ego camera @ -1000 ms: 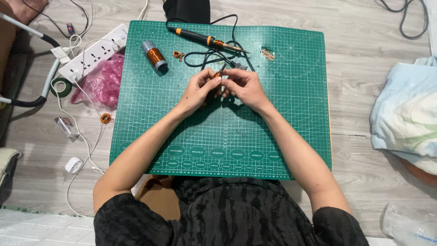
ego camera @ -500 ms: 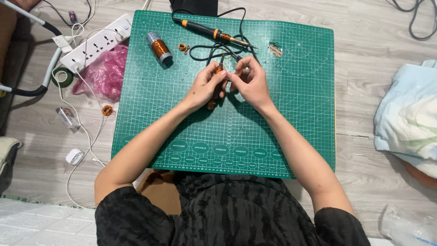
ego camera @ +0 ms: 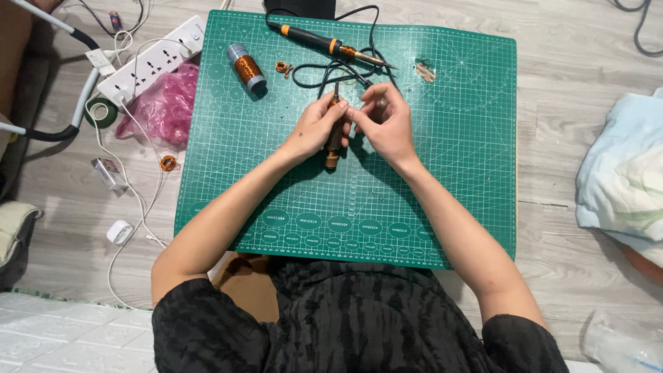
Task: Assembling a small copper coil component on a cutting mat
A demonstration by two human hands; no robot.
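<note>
1. Right now your left hand wraps around a dark, stick-shaped tool, its fingers pressed together on the shaft; the tool's brown lower end pokes out just below your palm.
2. Your right hand sits just beside the left, touching it, with fingertips pinched together at the tool's upper end. Whether something small is caught in that pinch, you cannot tell.
3. Both hands meet over the upper middle of the green cutting mat, so the tool lies between them, tilted slightly and close to the mat's surface.
4. Just beyond your grip, a black cable loops across the mat and passes right by your fingertips.
5. Farther past the grip lies a soldering iron with a black and orange handle, its metal tip pointing toward your right.
6. Beyond and to the left of your left hand, a spool of copper wire lies on its side, with a small copper coil near it.
7. Beyond and to the right of your right hand, a little tangle of copper wire rests on the mat.
8. Well off to the left of the grip, on the floor, sit a white power strip and a pink plastic bag.
</note>
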